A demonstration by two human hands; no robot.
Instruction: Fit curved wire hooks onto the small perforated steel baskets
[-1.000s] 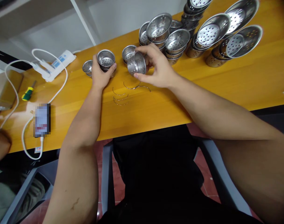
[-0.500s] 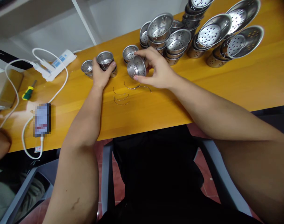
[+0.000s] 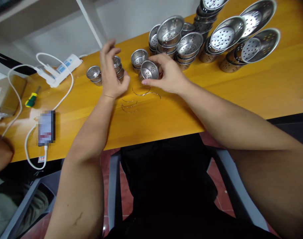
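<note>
A: Head view. What did the hands have?
B: Right hand (image 3: 167, 75) was closed round a small perforated cup (image 3: 149, 69), thumb on the near side, fingers over the far rim. The cup sat mouth-up, low over the table (image 3: 216, 93), about centre, just near of a single cup (image 3: 138, 57).
A: Was it touching the table?
B: Couldn't tell, the hand covered the base.
A: Left hand?
B: Left hand (image 3: 111, 74) was raised, fingers spread, holding nothing. It stood in front of a short stack of cups (image 3: 118, 66) and hid most of it. Contact with the stack: couldn't tell.
A: Anything close by?
B: Wire loops (image 3: 128, 105) lay flat on the table just near of both hands, a few of them, mostly apart. One lone cup (image 3: 93, 72) sat left of the left hand.
A: Rest of the bench?
B: Far, right of centre: piled cups (image 3: 177, 36). Far right: larger strainer bowls (image 3: 241, 31), stacked and leaning. Left side: white power strip (image 3: 64, 64), yellow-green screwdriver (image 3: 30, 99), phone (image 3: 45, 127) on a white cable (image 3: 27, 152). Another person's arm (image 3: 1, 154) showed at the left edge, near side.
</note>
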